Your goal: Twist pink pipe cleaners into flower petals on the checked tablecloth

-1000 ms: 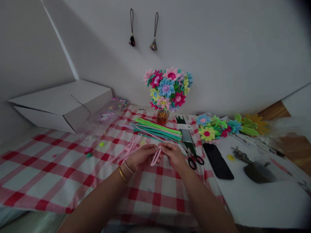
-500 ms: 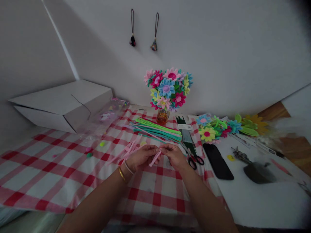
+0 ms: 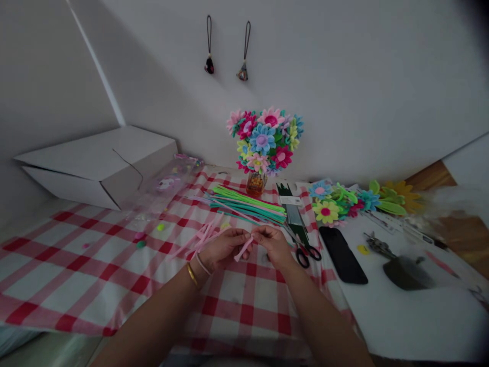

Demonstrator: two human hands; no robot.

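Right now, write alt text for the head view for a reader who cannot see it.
The left hand and right hand pinch a folded pink pipe cleaner between them above a red-and-white checked tablecloth. Nearby lie green pipe cleaners, scissors and a black phone, with a vase of felt flowers at the back.

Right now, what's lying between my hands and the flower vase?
In the head view, a bundle of green and teal pipe cleaners lies between the flower vase and your left hand and right hand, which pinch a pink pipe cleaner.
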